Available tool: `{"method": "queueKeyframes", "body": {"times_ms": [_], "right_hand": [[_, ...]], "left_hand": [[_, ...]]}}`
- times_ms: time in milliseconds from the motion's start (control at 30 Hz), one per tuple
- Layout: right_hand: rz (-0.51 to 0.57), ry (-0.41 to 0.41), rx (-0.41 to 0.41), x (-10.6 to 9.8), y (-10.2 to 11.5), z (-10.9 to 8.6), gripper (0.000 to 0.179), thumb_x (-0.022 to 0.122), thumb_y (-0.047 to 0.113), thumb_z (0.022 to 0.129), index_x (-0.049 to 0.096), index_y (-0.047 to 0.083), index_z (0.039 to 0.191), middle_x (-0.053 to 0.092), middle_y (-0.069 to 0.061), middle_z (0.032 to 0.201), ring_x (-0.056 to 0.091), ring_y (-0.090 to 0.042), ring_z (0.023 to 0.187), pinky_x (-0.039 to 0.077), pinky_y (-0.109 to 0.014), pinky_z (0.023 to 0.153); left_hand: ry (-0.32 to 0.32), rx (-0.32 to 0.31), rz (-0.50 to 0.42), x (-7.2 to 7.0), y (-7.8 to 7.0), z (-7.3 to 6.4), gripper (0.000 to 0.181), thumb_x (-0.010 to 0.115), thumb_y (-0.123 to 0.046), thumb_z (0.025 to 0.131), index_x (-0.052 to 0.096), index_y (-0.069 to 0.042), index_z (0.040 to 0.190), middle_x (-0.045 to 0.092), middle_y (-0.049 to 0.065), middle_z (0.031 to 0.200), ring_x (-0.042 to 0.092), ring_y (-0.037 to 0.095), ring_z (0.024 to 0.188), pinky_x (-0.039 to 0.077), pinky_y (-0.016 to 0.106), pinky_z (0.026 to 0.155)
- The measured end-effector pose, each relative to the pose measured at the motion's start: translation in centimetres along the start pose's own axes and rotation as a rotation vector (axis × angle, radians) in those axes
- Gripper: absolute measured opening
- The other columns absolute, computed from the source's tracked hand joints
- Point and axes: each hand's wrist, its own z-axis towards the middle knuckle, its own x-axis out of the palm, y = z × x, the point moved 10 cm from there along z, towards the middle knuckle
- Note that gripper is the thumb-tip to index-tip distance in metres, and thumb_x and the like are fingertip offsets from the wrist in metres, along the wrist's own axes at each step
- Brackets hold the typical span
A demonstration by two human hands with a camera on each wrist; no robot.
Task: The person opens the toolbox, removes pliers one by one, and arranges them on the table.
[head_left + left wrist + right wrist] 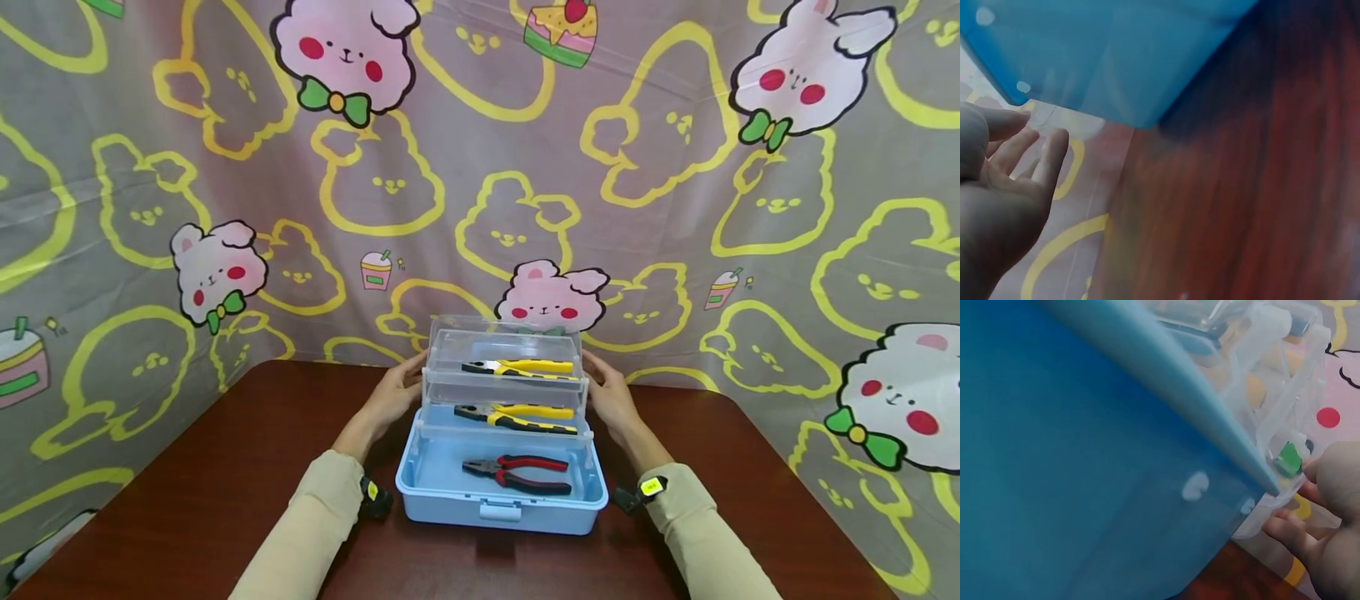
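Note:
A light blue toolbox (502,502) stands open on the brown table, its clear tiered trays (501,342) folded up and back. Yellow-handled pliers (525,367) lie in the top tray, and a second yellow-handled pair (517,417) lies in the tray below. Red-handled pliers (517,473) lie in the blue base. My left hand (393,396) is at the trays' left end with fingers straight; in the left wrist view the hand (1016,156) sits just beside the blue box corner (1116,56). My right hand (609,396) mirrors it, its fingers (1291,531) against the clear tray's end (1272,375).
The table (225,467) is dark reddish brown, with its edges at the far left and right. A grey cartoon-printed cloth (480,167) hangs close behind the toolbox and wraps both sides. Small wrist devices (651,486) sit on both beige sleeves.

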Motion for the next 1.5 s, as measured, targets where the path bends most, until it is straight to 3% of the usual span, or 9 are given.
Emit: {"method": "queueKeyframes", "body": {"times_ms": [200, 433, 567, 667, 833, 1067, 1333, 1500], "right_hand": [[-0.011, 0.013, 0.043, 0.0, -0.9, 0.1, 0.05, 0.051, 0.023, 0.112, 0.041, 0.019, 0.161, 0.052, -0.017, 0.147, 0.064, -0.03, 0.111, 0.056, -0.038, 0.087], [-0.04, 0.016, 0.059, 0.0, -1.5, 0.5, 0.047, 0.047, 0.023, 0.113, 0.043, 0.01, 0.158, 0.06, -0.021, 0.136, 0.067, -0.024, 0.097, 0.057, -0.033, 0.078], [-0.089, 0.021, 0.069, 0.2, -2.1, 0.6, 0.047, 0.046, 0.023, 0.113, 0.044, 0.006, 0.157, 0.061, -0.02, 0.137, 0.065, -0.025, 0.104, 0.055, -0.036, 0.085], [-0.143, 0.023, 0.074, 0.4, -2.4, 0.6, 0.046, 0.045, 0.021, 0.113, 0.045, 0.002, 0.155, 0.057, -0.021, 0.143, 0.06, -0.031, 0.119, 0.05, -0.046, 0.098], [-0.21, 0.037, 0.102, 0.8, -2.7, 0.5, 0.047, 0.045, 0.019, 0.112, 0.044, -0.002, 0.154, 0.048, -0.023, 0.152, 0.047, -0.036, 0.135, 0.038, -0.055, 0.109], [-0.166, 0.047, 0.186, 0.7, -3.4, 0.2, 0.05, 0.046, 0.024, 0.113, 0.041, 0.004, 0.158, 0.054, -0.021, 0.144, 0.061, -0.031, 0.11, 0.054, -0.037, 0.083], [-0.143, 0.051, 0.209, 0.9, -3.8, -0.1, 0.051, 0.048, 0.025, 0.112, 0.04, 0.004, 0.159, 0.052, -0.023, 0.146, 0.062, -0.036, 0.114, 0.054, -0.045, 0.091], [-0.124, 0.042, 0.213, 0.7, -3.5, 0.0, 0.05, 0.051, 0.025, 0.111, 0.044, 0.003, 0.156, 0.055, -0.022, 0.142, 0.064, -0.031, 0.108, 0.056, -0.037, 0.081]], "left_hand": [[0.01, -0.034, -0.042, 0.2, 0.3, 0.2, 0.058, 0.056, -0.007, 0.108, 0.034, -0.008, 0.162, 0.046, 0.019, 0.155, 0.054, 0.034, 0.132, 0.05, 0.044, 0.098], [0.056, -0.099, -0.038, 0.6, 0.9, 0.5, 0.058, 0.052, -0.011, 0.11, 0.03, -0.007, 0.163, 0.04, 0.017, 0.16, 0.045, 0.034, 0.14, 0.041, 0.05, 0.108], [0.08, -0.16, -0.117, 1.2, 1.6, 0.5, 0.057, 0.05, -0.01, 0.111, 0.028, -0.009, 0.164, 0.037, 0.014, 0.162, 0.044, 0.033, 0.141, 0.043, 0.049, 0.106], [0.084, -0.202, -0.156, 1.5, 2.3, 0.4, 0.056, 0.047, -0.009, 0.111, 0.027, -0.006, 0.164, 0.036, 0.016, 0.162, 0.046, 0.033, 0.14, 0.046, 0.047, 0.102], [0.066, -0.246, -0.165, 1.8, 3.0, 0.5, 0.054, 0.045, -0.009, 0.112, 0.028, -0.003, 0.163, 0.04, 0.019, 0.159, 0.051, 0.033, 0.135, 0.049, 0.045, 0.099], [-0.001, -0.285, -0.12, 1.7, 3.3, 0.5, 0.053, 0.048, -0.01, 0.11, 0.034, -0.006, 0.161, 0.043, 0.019, 0.157, 0.049, 0.034, 0.136, 0.044, 0.051, 0.105], [0.014, -0.279, -0.119, 1.7, 3.5, 0.2, 0.054, 0.05, -0.01, 0.11, 0.034, -0.005, 0.161, 0.043, 0.019, 0.157, 0.052, 0.033, 0.133, 0.047, 0.05, 0.102], [0.004, -0.292, -0.077, 1.3, 3.3, 0.0, 0.052, 0.05, -0.007, 0.109, 0.037, -0.001, 0.159, 0.046, 0.021, 0.155, 0.057, 0.034, 0.127, 0.05, 0.048, 0.097]]}}
